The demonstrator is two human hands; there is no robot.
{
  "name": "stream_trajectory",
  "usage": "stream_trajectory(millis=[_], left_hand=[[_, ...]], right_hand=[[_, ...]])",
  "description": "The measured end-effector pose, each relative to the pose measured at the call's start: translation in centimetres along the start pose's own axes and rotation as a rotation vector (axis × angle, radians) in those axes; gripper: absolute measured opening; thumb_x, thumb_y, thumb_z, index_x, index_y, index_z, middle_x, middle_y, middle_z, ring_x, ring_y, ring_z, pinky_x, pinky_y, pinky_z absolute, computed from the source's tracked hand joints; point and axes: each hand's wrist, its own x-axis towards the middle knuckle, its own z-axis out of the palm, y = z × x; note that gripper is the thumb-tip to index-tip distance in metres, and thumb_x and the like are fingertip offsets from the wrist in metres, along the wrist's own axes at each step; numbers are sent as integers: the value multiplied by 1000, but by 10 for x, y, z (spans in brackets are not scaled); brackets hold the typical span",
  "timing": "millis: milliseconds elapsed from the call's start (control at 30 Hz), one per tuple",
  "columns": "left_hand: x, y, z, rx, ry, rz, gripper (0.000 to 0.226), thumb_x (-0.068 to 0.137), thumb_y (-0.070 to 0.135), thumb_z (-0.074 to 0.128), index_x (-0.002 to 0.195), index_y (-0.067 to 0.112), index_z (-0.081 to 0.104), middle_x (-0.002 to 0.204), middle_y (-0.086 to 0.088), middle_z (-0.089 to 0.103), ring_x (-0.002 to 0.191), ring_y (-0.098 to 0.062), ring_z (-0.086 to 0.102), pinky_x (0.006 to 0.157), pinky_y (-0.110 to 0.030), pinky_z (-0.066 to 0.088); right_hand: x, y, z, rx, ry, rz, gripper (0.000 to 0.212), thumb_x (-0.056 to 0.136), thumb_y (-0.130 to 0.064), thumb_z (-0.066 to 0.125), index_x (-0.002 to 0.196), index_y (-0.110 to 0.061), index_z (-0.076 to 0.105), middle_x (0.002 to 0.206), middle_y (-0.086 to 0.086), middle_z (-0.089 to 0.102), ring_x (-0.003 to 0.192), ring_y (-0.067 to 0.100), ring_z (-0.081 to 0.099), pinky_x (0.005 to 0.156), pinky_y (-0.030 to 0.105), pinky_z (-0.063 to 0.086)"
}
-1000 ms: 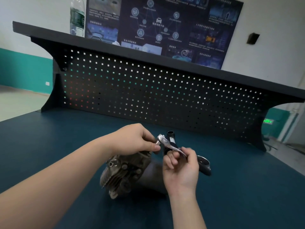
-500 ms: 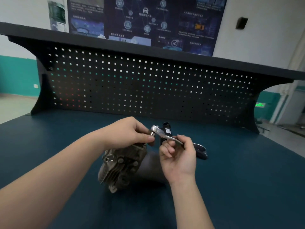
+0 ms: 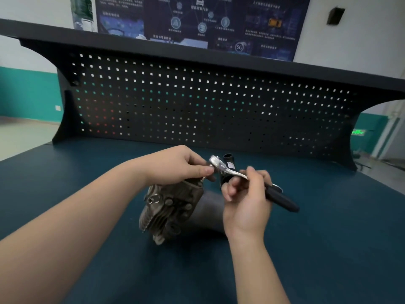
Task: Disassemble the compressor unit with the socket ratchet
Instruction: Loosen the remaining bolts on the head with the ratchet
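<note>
Right-hand grip (image 3: 245, 194) is pinching the ratchet (image 3: 232, 172) at its steel shank; the long axis is running from the black handle, behind and right of this grip, up-left to the head. Left-hand grip (image 3: 184, 167) is pinching something small under that head, probably the socket. Directly below both grips, the compressor (image 3: 171, 207) is lying on the worktop (image 3: 328, 238). A black tube (image 3: 228, 161) is standing just beyond, crowding the swing.

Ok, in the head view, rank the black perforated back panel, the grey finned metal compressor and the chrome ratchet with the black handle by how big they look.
1. Black perforated back panel
2. Grey finned metal compressor
3. Chrome ratchet with black handle, partly hidden by the hands
</note>
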Motion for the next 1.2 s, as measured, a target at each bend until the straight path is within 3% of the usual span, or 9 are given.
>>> stream_trajectory(millis=[200,267,400,467,700,800,900,1067,1200], left_hand=[[1,-1,4,-13,77,11,13,87,41,68,89,34,79,89,22,74,89,8,65,89,-24,49],[1,0,5,1,113,7,14,87,40,69,88,31,80,88,16,75,89,2,66,89,-26,51],[-1,0,6,-14,100,16,11,87,35,70,93,31,79,88,18,75,87,6,66,90,-25,49],[-3,1,5,-17,76,11,16,87,36,71,100,31,78,93,20,75,94,5,67,97,-28,50],[-2,5,1,-6,9,-24,18,91,39,65,100,30,78,93,21,74,86,11,63,89,-20,46],[-1,6,3,-21,50,-19,15,86,38,71,93,28,79,90,19,75,88,8,65,90,-20,48],[-1,6,6,-16,106,-23,12,84,38,73,88,29,80,85,17,75,84,6,66,86,-21,50],[-4,4,5,-57,70,28,7,83,30,75,89,33,78,84,18,75,79,9,65,81,-17,49],[-4,5,2,-21,7,8,14,90,39,67,102,40,74,104,23,72,99,10,62,95,-17,45]], right_hand=[[15,0,-3,443,149,473,22,88,-7,50,67,-12,46,54,0,42,38,8,35,33,19,28],[14,2,-2,216,95,245,25,91,-9,50,68,-16,43,52,-1,43,39,11,37,36,21,29],[-11,13,-1,-636,-90,-760,30,92,-25,54,69,-35,39,63,-16,49,57,1,48,58,17,40],[-15,16,-5,-698,-139,-893,28,93,-25,54,73,-37,39,67,-20,49,61,-4,50,62,11,38],[12,-5,-5,212,61,324,21,88,-11,51,67,-10,48,50,0,42,38,10,35,35,19,28],[16,-1,-8,501,135,566,22,90,-10,49,68,-10,47,52,-2,40,36,7,33,31,17,27],[10,4,-3,268,107,291,25,92,-11,52,68,-17,48,52,-2,44,39,9,39,35,19,30],[-21,19,-7,-665,-183,-822,19,92,-43,57,76,-36,50,69,-15,56,62,0,55,63,14,42],[-6,5,-2,-307,3,-323,25,89,-28,54,64,-29,51,52,-4,49,44,15,46,44,25,36]])
